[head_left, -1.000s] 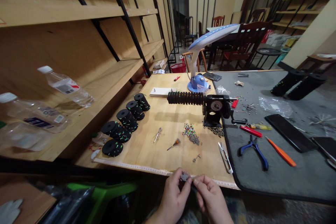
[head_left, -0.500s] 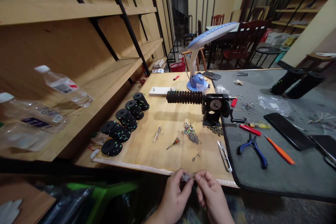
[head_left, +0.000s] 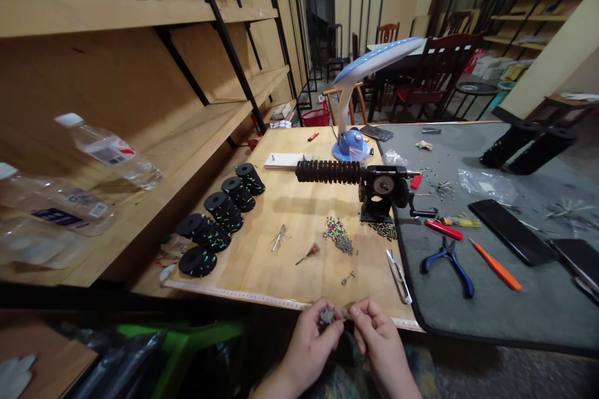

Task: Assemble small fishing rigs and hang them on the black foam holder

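Observation:
At the table's front edge my left hand is closed around a small grey bristly bunch, too small to name more exactly. My right hand is pinched close beside it. Something thin and brownish lies between the two hands' fingertips; I cannot make out what it is. Beyond them lie a small metal piece, a thin stick with an orange tuft and a bundle of thin wires. Multicoloured beads sit in a pile next to small grey pieces.
A black hand-cranked device holds a ribbed black roll. Black foam spools line the left edge. Snips, blue pliers and an orange tool lie to the right. A blue lamp stands behind.
The grey bunch shows more fully in my left hand now. My fingertips have shifted slightly and stand a little farther apart. The items on the table have not moved.

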The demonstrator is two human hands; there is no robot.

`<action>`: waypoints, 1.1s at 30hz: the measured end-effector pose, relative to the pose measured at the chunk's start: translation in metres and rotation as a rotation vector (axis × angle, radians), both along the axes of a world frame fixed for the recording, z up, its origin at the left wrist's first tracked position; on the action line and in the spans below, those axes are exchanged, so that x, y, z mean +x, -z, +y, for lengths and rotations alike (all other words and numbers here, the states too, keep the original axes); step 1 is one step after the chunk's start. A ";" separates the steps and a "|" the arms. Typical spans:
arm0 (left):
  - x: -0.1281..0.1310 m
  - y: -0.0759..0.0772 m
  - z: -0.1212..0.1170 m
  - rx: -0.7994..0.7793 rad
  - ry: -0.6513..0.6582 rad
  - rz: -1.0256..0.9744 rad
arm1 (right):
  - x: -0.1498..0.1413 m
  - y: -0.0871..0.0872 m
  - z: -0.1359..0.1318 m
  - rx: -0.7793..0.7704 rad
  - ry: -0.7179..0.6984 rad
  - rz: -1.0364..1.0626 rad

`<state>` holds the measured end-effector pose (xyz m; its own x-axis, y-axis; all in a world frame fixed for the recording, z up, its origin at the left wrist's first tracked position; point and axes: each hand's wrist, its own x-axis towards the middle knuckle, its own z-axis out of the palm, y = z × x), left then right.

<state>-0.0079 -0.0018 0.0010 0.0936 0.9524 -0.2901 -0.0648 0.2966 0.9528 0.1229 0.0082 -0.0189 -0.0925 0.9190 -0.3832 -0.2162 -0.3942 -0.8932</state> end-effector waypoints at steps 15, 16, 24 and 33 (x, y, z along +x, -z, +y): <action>-0.019 -0.009 0.000 0.149 0.056 0.310 | 0.014 -0.011 0.003 0.314 -0.410 -0.343; -0.023 -0.012 0.000 0.152 0.076 0.328 | 0.013 -0.014 0.003 0.340 -0.437 -0.375; -0.052 -0.038 0.002 -0.123 0.085 -0.184 | 0.008 -0.037 0.024 0.794 -0.567 -0.484; -0.077 -0.055 0.012 -0.212 -0.127 -0.573 | 0.026 -0.010 0.064 1.024 -0.439 -0.774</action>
<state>-0.0845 0.0100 0.0563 0.1799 0.8936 -0.4111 -0.5955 0.4316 0.6776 0.1487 0.0723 -0.0089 -0.5235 0.7714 0.3619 0.4417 0.6089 -0.6590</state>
